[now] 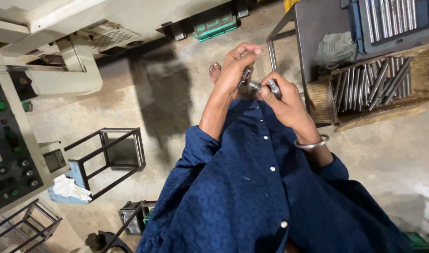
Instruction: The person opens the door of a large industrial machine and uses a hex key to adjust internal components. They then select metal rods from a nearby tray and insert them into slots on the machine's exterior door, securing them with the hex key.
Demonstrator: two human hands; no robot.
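blue shirt fills the bottom of the view, lower body hidden under it, only one bare foot peeks out past the hands. left hand raised, fingers curled and pinched on a small metal part, mostly hidden by the fingers so its shape is hard to make out. right hand clenched round a short metal rod, only the end sticks out of the fist, tip just beside the left hand's part; cannot tell if they touch. metal bangle on the right wrist. both hands held in the air over the concrete floor, in front of the chest. to the right, near the right hand, a wooden crate full of metal rods lying loosely side by side, some tilted. past it a blue tray with more rods, cut off at the top edge, grey cloth beside it. left side: dark metal stand with white rag, control panel with buttons cut off at the left edge, pale machine body at the far top
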